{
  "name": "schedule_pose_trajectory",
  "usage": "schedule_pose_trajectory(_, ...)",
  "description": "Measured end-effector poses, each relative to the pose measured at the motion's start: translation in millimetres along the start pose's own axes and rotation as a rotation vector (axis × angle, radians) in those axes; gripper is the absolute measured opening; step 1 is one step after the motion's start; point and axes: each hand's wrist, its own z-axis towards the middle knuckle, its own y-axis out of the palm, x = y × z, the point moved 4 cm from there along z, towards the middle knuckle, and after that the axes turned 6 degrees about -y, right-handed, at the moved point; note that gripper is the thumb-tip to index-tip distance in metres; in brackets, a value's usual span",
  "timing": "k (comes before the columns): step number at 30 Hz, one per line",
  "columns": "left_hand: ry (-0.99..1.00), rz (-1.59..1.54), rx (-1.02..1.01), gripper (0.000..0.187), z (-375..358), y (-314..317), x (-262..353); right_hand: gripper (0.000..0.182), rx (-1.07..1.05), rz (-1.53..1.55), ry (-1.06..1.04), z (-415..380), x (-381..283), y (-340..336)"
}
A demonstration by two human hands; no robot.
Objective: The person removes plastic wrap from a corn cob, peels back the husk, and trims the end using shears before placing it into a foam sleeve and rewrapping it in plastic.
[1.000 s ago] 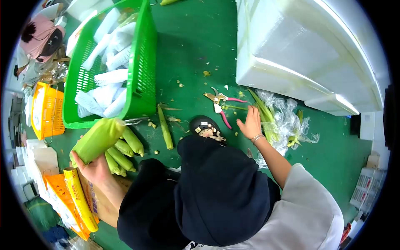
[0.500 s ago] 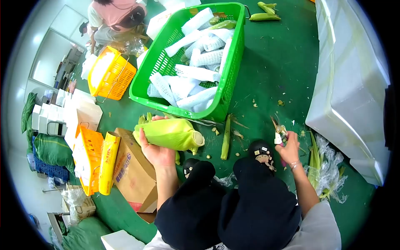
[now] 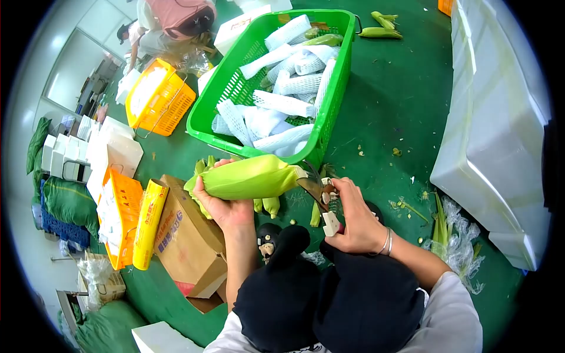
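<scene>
An ear of corn in its green husk [image 3: 250, 177] lies across my left hand [image 3: 229, 206], whose fingers and thumb hold it near its left end. My right hand [image 3: 356, 220] is closed around the handles of pruning shears [image 3: 327, 197]. The blades of the shears are at the stem end of the corn, on its right. Beyond the corn stands a green basket [image 3: 322, 138] filled with pieces in white foam net [image 3: 282, 103]. More green ears [image 3: 271, 206] lie on the floor below the held one.
A cardboard box [image 3: 191, 241], a yellow roll [image 3: 150, 223] and orange baskets [image 3: 170, 106] stand at the left. White foam boxes [image 3: 488, 141] rise at the right, beside husks and plastic wrap [image 3: 456, 235]. Another person [image 3: 182, 17] bends at the top left.
My right hand has moved left and brought the shears to the stem end of the corn. The corn in my left hand has turned, its stem end now pointing slightly up.
</scene>
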Motion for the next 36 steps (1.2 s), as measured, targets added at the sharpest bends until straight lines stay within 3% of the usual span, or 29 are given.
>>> schedule_pose_trajectory(7,0.038,0.036,0.108,0.032,3,-1,-4,0.088,-0.037,0.064,0.056,2,-3,7)
schedule_pose_trajectory(15,0.049,0.072,0.128,0.032,2,-7,-7,0.083,-0.05,0.062,0.079,2,-1,11)
schedule_pose_trajectory(18,0.019,0.033,0.069,0.031,0,-4,-12,0.082,-0.072,0.015,0.077,3,-2,10)
schedule_pose_trajectory(20,-0.059,-0.065,-0.093,0.029,2,2,-16,0.082,-0.081,-0.002,0.081,3,-3,9)
schedule_pose_trajectory(23,-0.023,0.032,-0.139,0.028,5,-2,-15,0.08,-0.094,-0.029,0.041,1,-5,8)
schedule_pose_trajectory(29,0.02,0.071,-0.093,0.026,0,5,-22,0.061,0.024,0.041,0.057,-5,-2,6)
schedule_pose_trajectory(31,0.039,0.082,-0.084,0.027,3,5,-21,0.053,-0.069,0.147,0.257,-9,3,7)
schedule_pose_trajectory(36,-0.002,0.051,-0.074,0.027,10,-5,-24,0.049,-0.077,0.049,0.21,-15,6,6)
